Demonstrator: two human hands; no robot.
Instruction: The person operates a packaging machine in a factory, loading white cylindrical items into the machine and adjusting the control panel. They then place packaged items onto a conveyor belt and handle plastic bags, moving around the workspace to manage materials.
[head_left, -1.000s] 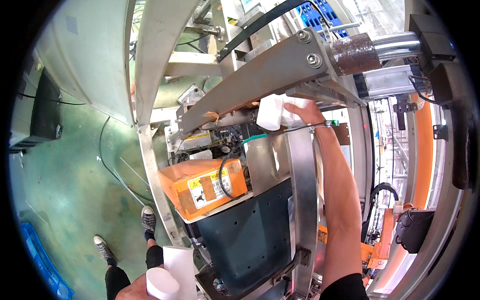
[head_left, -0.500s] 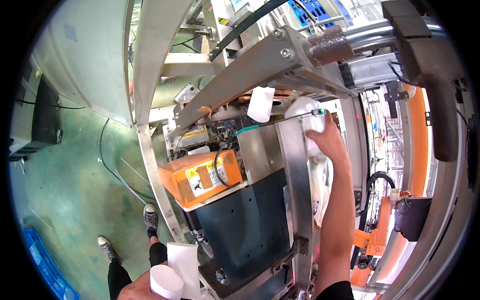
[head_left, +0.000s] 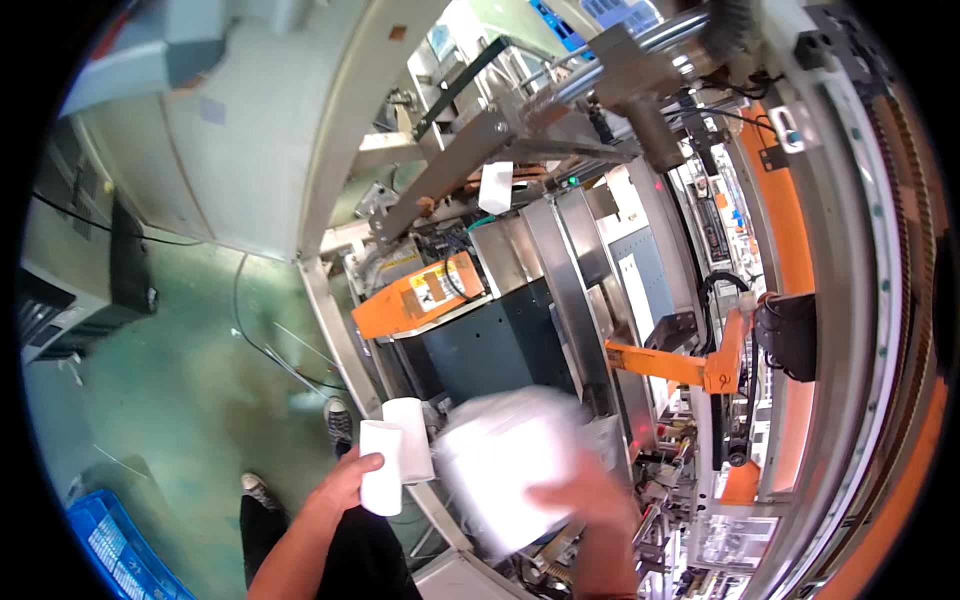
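My left hand [head_left: 345,485] is closed around a smooth white roll [head_left: 380,490], its thumb pressed over the front. A second white roll [head_left: 408,440] stands right behind the first, against it; the fingers at its back are hidden. My right hand [head_left: 590,495] grips a large white package [head_left: 505,465] in front of my body, over the near end of the machine. Motion blurs both that hand and the package, whose surface looks like thin plastic or paper. Farther off, another white roll [head_left: 495,188] sits tilted on the machine below a metal beam.
An orange cover [head_left: 415,303] with a warning label sits beside a dark panel [head_left: 490,340]. An orange bracket [head_left: 665,365] juts out at the right. A steel frame post [head_left: 345,370] runs along the machine's left side. On the green floor stands a blue crate [head_left: 120,550].
My right hand has drawn back from the far part of the machine toward my body, bringing the white package. My left hand has come up and farther into view with the two rolls.
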